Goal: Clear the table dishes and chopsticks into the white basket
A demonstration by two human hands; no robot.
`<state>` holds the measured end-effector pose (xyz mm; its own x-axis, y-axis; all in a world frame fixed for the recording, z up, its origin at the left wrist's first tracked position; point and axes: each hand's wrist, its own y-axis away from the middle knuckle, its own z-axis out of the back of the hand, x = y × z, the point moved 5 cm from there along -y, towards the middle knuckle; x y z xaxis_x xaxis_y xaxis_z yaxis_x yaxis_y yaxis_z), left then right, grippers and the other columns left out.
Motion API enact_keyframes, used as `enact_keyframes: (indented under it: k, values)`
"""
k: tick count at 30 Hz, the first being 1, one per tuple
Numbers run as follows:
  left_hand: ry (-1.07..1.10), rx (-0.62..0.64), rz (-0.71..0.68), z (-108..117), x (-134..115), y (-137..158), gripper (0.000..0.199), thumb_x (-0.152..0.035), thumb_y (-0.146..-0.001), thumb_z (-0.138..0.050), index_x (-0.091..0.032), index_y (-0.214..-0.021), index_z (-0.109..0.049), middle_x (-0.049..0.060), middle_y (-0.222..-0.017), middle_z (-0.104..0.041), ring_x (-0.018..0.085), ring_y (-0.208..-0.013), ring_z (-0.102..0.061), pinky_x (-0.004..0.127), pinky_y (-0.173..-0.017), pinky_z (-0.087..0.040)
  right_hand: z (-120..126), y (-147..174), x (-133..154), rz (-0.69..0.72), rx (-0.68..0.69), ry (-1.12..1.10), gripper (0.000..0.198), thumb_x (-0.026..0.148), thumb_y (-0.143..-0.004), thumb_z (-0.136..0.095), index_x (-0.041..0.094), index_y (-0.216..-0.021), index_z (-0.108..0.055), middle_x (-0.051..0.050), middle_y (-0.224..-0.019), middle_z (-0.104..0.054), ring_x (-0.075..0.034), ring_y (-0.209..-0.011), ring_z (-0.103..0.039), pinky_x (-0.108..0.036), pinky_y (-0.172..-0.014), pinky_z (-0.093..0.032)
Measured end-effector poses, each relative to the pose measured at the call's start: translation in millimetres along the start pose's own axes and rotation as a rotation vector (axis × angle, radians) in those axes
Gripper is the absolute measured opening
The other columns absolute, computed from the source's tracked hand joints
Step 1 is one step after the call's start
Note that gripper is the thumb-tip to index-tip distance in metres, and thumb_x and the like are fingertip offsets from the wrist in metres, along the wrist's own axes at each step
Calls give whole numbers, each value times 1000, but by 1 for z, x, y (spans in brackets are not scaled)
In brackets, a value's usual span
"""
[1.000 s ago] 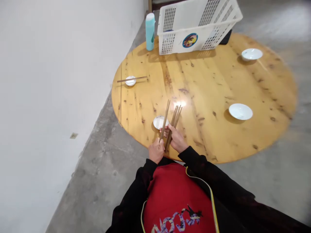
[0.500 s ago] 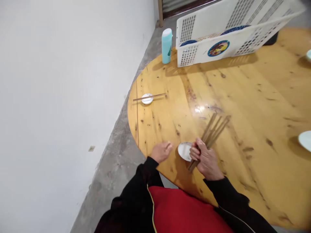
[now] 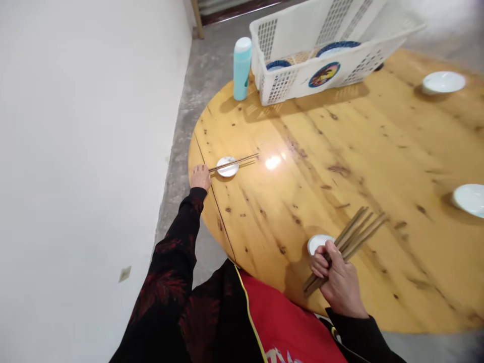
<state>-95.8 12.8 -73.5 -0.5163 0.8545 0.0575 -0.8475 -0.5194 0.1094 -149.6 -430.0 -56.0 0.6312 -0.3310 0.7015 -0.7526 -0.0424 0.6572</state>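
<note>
Well, over the tabletop's near edge the right hand wraps a chopstick bundle; the left hand (fingers bent, grip unclear) reaches a chopstick pair across a dish by the left edge. Likely light, stiff, rolling: pinch mid-length. Earlier, that hand hung farther off.

Basket: back of the counter, bottle just off its left end
Chopsticks: pair across the left dish, left hand at their left end
Near dish: by the front edge, kinda behind the right hand
Other sticks: in that hand
Bowls: both off right, one behind the other
</note>
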Motion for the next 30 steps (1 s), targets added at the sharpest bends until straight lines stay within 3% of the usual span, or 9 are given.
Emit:
enact_keyframes:
  k: [3,6,11,13,16,19,21,24,30]
  values:
    - [-24,41,-40,-12,1,-13,31,-12,-96,-37,-8,-120,-56,21,-126,-57,31,-121,-47,41,-101,-33,-18,2,1,36,3,-9,46,49,-66,-90,18,-70,-57,9,-55,-39,-1,-40,-27,-11,-32,-24]
    - [-31,15,-47,-9,2,-15,33,-9,-96,-32,-8,-116,-58,22,-121,-60,32,-118,-51,41,-99,-34,-29,2,4,65,26,11,43,44,-65,-91,17,-71,-58,8,-54,-41,-1,-39,-28,-12,-32,-23]
    - [76,47,3,6,-16,24,33,-21,-101,-31,-11,-112,-61,19,-106,-67,30,-104,-64,37,-87,-43,-45,-8,5,25,97,39,45,49,-62,-92,15,-70,-63,8,-51,-43,0,-37,-28,-13,-33,-22]
    - [231,149,-27,3,-41,56,32,-28,-103,-33,-14,-111,-61,14,-95,-70,27,-92,-68,33,-78,-46,-56,-16,7,35,124,52,47,51,-61,-91,14,-73,-66,5,-57,-52,0,-38,-29,-14,-32,-22]
    - [641,393,-242,-9,-103,117,28,-27,-101,-36,-18,-97,-62,4,-75,-69,19,-77,-68,28,-76,-48,-73,-31,15,92,144,43,52,56,-57,-91,14,-77,-68,-1,-72,-64,0,-39,-31,-16,-32,-23]
    - [961,576,-427,-16,-165,177,27,-30,-100,-38,-19,-94,-62,0,-65,-65,16,-67,-64,27,-74,-49,-77,-44,23,145,110,23,57,63,-54,-89,15,-75,-65,-3,-76,-66,-1,-42,-36,-16,-31,-22]
    - [1014,605,-466,-17,-196,205,28,-33,-100,-36,-20,-95,-60,1,-66,-64,17,-65,-62,28,-71,-49,-72,-49,28,175,95,11,59,67,-53,-87,17,-73,-63,-2,-74,-65,-2,-43,-36,-15,-31,-21]
    - [961,538,-456,-12,-226,226,30,-35,-100,-32,-20,-91,-56,4,-73,-65,20,-69,-63,31,-71,-48,-57,-48,33,201,99,-21,60,70,-54,-86,18,-72,-61,-1,-69,-64,-3,-44,-33,-15,-31,-22]
    - [960,597,-465,6,-254,238,35,-41,-103,-28,-23,-84,-52,1,-62,-59,19,-62,-62,30,-69,-47,-31,-41,47,189,120,-40,62,78,-66,-74,18,-65,-58,-3,-66,-64,-5,-44,-34,-16,-31,-24]
